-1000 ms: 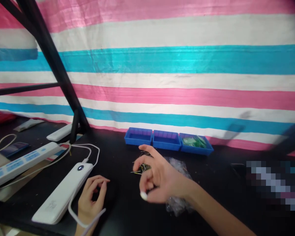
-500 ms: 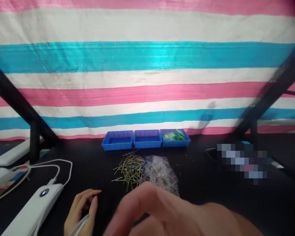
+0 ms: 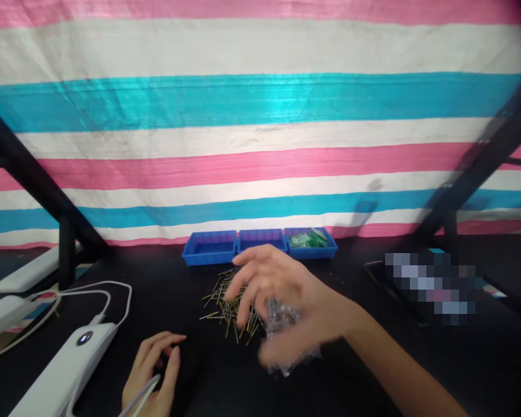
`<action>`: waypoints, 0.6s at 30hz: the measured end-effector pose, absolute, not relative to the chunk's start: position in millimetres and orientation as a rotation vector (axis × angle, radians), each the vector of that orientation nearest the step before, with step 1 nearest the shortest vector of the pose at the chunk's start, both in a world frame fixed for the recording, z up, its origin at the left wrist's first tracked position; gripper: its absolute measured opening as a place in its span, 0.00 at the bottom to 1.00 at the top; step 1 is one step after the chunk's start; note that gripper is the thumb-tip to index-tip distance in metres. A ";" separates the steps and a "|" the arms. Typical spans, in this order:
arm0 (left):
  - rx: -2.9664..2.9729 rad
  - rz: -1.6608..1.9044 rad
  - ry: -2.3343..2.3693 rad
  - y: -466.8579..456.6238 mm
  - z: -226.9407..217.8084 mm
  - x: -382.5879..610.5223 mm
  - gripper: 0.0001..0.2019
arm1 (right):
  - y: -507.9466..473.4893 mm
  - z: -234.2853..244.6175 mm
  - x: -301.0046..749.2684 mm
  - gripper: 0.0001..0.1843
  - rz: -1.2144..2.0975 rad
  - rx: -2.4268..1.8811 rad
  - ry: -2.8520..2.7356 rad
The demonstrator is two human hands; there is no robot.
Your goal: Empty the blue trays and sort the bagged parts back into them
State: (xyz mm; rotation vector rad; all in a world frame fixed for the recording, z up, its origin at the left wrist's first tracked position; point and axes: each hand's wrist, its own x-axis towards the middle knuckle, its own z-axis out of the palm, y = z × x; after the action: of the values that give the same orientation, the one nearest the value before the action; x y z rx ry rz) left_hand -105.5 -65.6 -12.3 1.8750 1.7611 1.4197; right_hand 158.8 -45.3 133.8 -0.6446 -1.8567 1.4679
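Note:
My right hand (image 3: 282, 289), slightly blurred, reaches over a pile of thin metal pins (image 3: 219, 301), some with yellowish parts, and a clear plastic bag (image 3: 282, 318). Its fingers are spread with nothing gripped between them; whether it touches the bag I cannot tell. Part of the bag and pile is hidden beneath it. Resting on the black table (image 3: 212, 382), my left hand (image 3: 151, 370) has its fingers loosely bent and its thumb apart from them. A white cable (image 3: 141, 394) crosses over this hand.
Behind the pile stand three joined blue trays (image 3: 211, 259); the right one holds green-and-clear packets (image 3: 308, 238). At left lies a white power bank (image 3: 65, 370) with cables. A phone (image 3: 375, 272), partly pixelated, lies at right. Black slanted posts (image 3: 30, 174) flank a striped sheet (image 3: 260, 98).
My right hand has moved from close to the camera, forward over the pile and bag, with its fingers now spread. The left hand has hardly moved.

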 end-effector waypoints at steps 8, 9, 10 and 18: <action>2.113 1.238 1.327 -54.2 15.1 -46.2 0.07 | 34.7 49.0 206.8 0.29 0.651 -1.439 -2.316; 2.161 1.209 1.255 -50.4 21.9 -34.5 0.07 | 38.1 45.9 210.3 0.30 0.685 -1.435 -2.328; 2.211 1.180 1.189 -45.7 28.5 -23.3 0.06 | 40.2 45.5 212.6 0.31 0.732 -1.407 -2.326; 2.063 1.225 1.015 -1.8 43.8 21.9 0.13 | 32.4 80.5 208.6 0.24 1.538 -1.009 -1.624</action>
State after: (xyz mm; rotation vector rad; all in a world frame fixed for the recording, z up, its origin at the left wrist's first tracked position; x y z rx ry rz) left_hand 21.9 -1.8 43.8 2.0625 1.0148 1.2248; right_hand 208.6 32.4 80.5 -1.0092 -1.6241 1.5379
